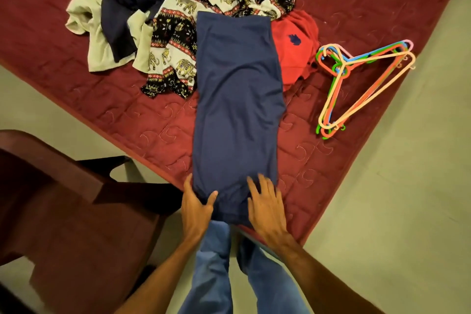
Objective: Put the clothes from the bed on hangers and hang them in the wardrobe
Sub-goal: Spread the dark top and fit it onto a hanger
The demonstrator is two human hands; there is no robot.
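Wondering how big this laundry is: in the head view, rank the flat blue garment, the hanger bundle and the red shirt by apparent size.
1. Blue garment, by far the largest.
2. Hanger bundle, judged by its outline.
3. Red shirt, though the blue garment hides part of it, so its real size is unsure.

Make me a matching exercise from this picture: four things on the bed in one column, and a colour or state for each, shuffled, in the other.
1. blue garment
2. red shirt
3. hangers
4. elephant-print cloth

a. stacked, many colours
b. touched by the left hand and right hand
c. bears a navy logo
d. black and white pattern

Pairs: 1-b, 2-c, 3-a, 4-d
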